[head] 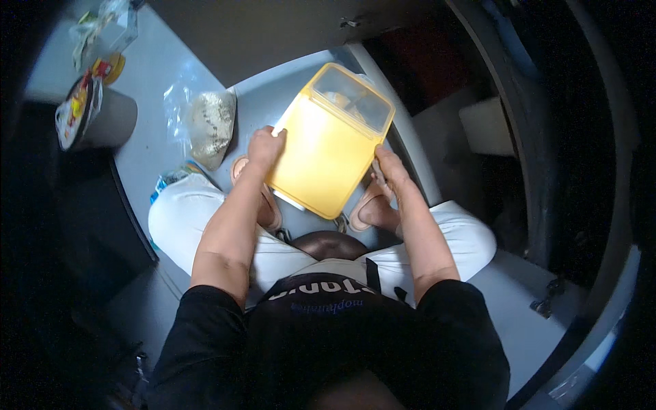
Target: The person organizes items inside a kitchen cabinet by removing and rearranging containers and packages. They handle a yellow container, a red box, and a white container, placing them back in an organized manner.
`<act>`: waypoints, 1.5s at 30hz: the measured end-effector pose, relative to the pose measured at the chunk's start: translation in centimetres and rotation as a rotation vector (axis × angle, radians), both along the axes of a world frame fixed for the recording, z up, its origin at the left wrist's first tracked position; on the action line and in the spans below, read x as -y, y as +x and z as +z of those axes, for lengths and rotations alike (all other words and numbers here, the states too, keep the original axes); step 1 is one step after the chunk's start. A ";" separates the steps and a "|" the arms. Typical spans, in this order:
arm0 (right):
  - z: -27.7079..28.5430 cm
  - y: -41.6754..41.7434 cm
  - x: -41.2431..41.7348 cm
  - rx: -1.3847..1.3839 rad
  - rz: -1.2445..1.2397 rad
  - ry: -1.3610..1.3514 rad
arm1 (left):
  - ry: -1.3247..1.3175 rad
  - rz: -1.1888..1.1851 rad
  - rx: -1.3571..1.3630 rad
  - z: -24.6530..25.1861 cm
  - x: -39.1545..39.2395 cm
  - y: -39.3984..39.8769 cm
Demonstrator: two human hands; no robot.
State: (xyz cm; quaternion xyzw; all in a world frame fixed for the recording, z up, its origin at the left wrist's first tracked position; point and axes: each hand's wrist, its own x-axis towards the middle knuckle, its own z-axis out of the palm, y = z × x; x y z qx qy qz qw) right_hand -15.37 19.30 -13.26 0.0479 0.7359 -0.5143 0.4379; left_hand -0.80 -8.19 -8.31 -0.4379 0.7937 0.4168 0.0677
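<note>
A yellow plastic container [320,154] with a clear lidded section [353,97] at its far end is tilted above the floor between my feet. Some pale items show dimly through the clear part. My left hand [265,147] grips the container's left edge, thumb on top. On the opposite edge, my right hand [390,165] has hold of it, with the fingers partly hidden below. Left of my left hand, a clear plastic bag of pale, grain-like contents [211,128] lies on the grey floor, a crumpled clear bag beside it.
A grey bin [110,115] filled with colourful wrappers stands at the left. Behind it are more plastic bags [105,31]. A blue packet [177,175] lies by my left knee. A raised ledge [405,123] runs along the right, beyond my right foot.
</note>
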 end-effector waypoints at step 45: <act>-11.4 3.5 20.2 -0.499 2.172 0.446 | 0.253 -0.060 -0.336 1.9 -9.5 4.2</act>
